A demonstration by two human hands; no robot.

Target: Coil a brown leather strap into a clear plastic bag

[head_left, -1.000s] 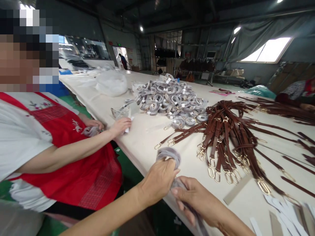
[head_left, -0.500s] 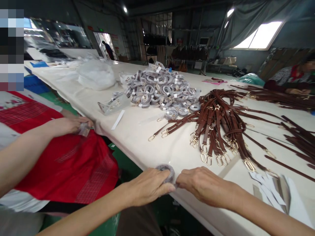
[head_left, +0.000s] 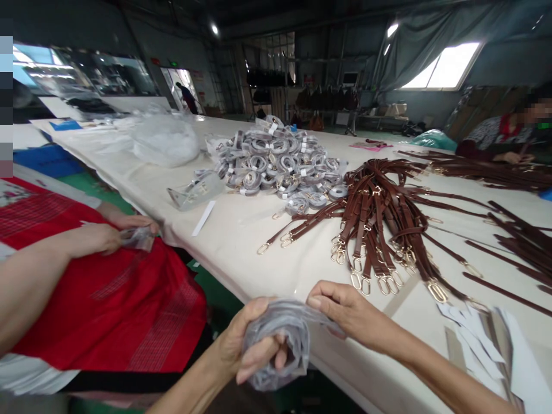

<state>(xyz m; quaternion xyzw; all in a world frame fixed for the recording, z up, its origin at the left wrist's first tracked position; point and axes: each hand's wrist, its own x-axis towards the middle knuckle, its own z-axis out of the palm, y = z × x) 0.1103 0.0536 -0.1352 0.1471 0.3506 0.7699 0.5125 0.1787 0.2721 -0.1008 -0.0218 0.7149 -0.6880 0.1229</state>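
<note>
Head camera, looking down over the near edge of a long workbench: the left hand (head_left: 252, 351) is closed around a coiled grey strap sleeved in a clear plastic bag (head_left: 280, 339), holding it just off the edge of the cream-covered table (head_left: 241, 230), below the tabletop level. The right hand (head_left: 345, 310) pinches the bag's upper edge between thumb and fingertips, apparently drawing the film taut over the coil while the other hand keeps the roll from springing loose (the grip reads as steadying on one side, pulling on the other).

Further along the surface sits a heap of bagged grey coils (head_left: 280, 164), piled together well out of the way of the hands. Beside it, a fan of brown leather straps (head_left: 383, 224) lies with its gold clasps (head_left: 375, 282) turned toward the near edge, within easy reach. White paper slips (head_left: 487, 339) lie stacked at the right; a single slip (head_left: 203, 217) and a clear packet (head_left: 194, 192) rest nearer the left.

To the left, a co-worker in a red apron (head_left: 107, 299) holds a small clear packet (head_left: 138, 237) in both hands above the lap. Another person (head_left: 504, 141) sits at the far right of the table.
</note>
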